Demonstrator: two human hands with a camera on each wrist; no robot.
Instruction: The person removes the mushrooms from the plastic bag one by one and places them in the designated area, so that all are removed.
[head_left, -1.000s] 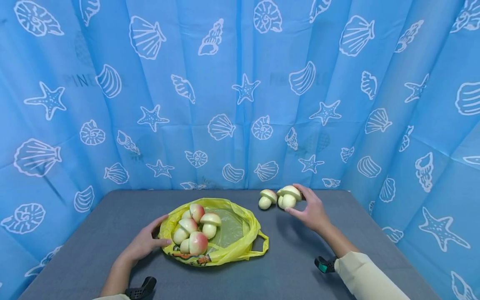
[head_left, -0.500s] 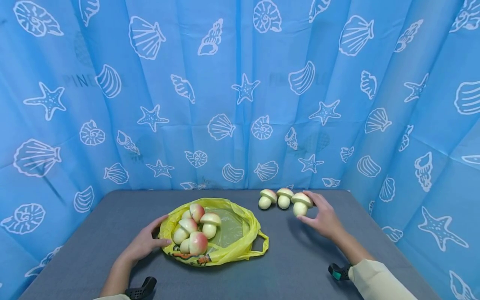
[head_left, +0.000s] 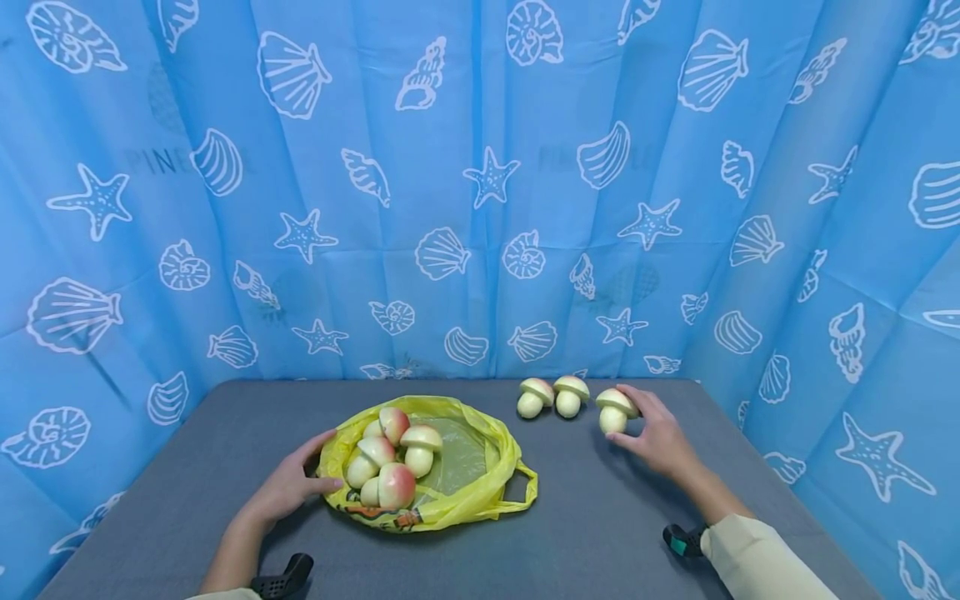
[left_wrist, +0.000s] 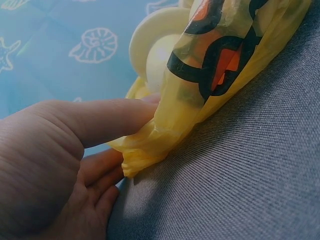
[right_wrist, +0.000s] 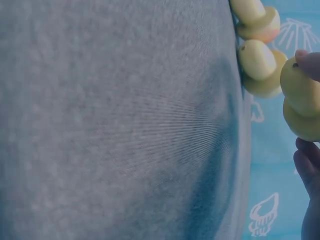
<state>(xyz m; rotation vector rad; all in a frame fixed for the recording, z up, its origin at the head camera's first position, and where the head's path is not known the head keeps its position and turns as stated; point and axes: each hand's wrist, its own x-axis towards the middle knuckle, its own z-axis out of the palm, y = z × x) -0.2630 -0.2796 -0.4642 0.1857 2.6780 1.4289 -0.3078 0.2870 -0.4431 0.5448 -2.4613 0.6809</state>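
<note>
In the head view, my right hand (head_left: 664, 437) grips a toy mushroom (head_left: 613, 421), its cap cream and pale green, between thumb and fingertips at the table's back right. The right wrist view shows the same mushroom (right_wrist: 299, 92) pinched from both sides. Just left of it, two more mushrooms, one (head_left: 572, 397) beside the other (head_left: 534, 400), stand upright. My left hand (head_left: 288, 483) holds the left side of a yellow plastic bag (head_left: 480, 496). Thumb and fingers lie on either side of its edge in the left wrist view. Several red-and-cream mushrooms (head_left: 396, 485) lie inside the bag.
A grey cloth-covered table (head_left: 570, 533) lies under everything. Behind it hangs a blue curtain (head_left: 480, 208) with white shell prints, close to the back edge. The bag's handle loop (head_left: 531, 492) sticks out to the right.
My right hand has moved right with its mushroom, away from the two standing ones, which now show in full. The left hand and the bag have kept their places.
</note>
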